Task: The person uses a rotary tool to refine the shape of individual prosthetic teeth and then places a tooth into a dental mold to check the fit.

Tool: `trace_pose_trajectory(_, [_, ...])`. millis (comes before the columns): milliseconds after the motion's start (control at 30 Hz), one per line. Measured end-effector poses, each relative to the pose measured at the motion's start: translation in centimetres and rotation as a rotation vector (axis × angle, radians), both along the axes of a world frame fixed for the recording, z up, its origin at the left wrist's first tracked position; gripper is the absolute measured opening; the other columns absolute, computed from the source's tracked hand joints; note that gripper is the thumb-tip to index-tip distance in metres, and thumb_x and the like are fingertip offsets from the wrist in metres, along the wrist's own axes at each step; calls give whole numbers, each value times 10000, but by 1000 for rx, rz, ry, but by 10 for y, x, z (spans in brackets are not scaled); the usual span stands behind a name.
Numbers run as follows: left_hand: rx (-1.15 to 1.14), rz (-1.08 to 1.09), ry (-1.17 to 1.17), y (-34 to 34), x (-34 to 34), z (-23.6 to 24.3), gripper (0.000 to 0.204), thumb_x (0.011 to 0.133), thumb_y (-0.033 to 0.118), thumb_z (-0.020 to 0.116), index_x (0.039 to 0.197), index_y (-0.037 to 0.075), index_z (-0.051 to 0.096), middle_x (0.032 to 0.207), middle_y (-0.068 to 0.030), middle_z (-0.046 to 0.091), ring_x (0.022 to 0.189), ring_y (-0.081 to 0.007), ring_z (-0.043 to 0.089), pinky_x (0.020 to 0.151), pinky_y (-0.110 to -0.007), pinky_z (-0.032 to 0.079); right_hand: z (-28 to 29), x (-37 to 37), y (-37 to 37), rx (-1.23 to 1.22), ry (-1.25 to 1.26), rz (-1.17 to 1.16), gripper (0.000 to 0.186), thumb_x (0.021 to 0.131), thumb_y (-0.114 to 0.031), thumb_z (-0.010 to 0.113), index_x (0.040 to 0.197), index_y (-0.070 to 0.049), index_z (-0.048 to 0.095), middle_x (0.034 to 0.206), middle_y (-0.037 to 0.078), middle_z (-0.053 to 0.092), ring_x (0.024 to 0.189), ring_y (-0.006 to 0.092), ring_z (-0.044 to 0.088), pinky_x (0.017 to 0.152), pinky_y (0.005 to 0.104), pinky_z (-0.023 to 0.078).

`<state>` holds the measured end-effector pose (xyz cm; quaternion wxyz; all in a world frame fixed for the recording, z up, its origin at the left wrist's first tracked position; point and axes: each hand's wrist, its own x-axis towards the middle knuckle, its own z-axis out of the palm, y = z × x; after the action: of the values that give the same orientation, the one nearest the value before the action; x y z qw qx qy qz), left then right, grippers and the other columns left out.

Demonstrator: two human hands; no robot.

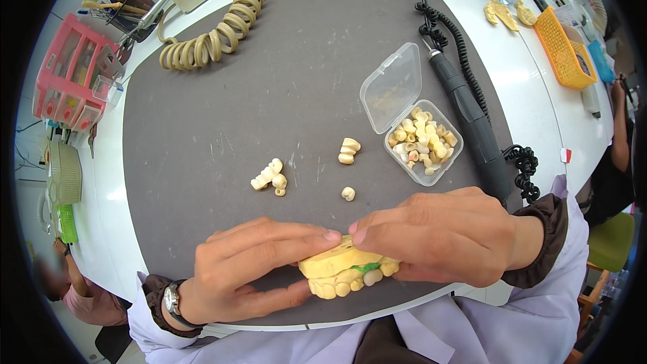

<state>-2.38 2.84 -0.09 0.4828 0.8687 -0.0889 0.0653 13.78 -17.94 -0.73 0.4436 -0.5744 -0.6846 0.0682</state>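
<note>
A yellow plaster dental model (342, 261) is held between my two hands, close to the front edge of the grey mat. Its row of teeth faces me, with a green patch and one whiter tooth on the right part. My left hand (253, 266) grips its left side, fingers on top and thumb low. On the other side my right hand (448, 236) closes round it, fingertips on the top. Beyond the hands lie a cluster of joined tooth crowns (270, 176), a shorter joined piece (349, 151) and a single crown (348, 193).
An open clear plastic box (428, 174) full of crowns stands right of the loose pieces. Beside it lies a black dental handpiece (472, 118) with a coiled cord. A beige coiled hose (222, 34), pink drawers (75, 74) and a yellow basket (563, 50) line the edges. Two people sit nearby.
</note>
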Motion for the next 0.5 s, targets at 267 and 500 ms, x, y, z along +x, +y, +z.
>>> trace_pose_trajectory(267, [67,15,-97,1,1,-2,419,668,-1,819,1072,9,709,1009,-148,734,829,-257,715,741,-302,534,3,0,3,46,-18,58,250,819,25,674,1045,125,629,1052,310,669,767,302,716,657,322,604])
trace_pose_trajectory(500, [-163,22,107,3,-5,6,401,724,14,820,1104,-18,698,992,-109,729,785,-164,705,663,-247,558,10,-1,0,-199,-17,-13,354,843,-71,717,1143,77,601,971,205,693,735,268,705,629,321,579])
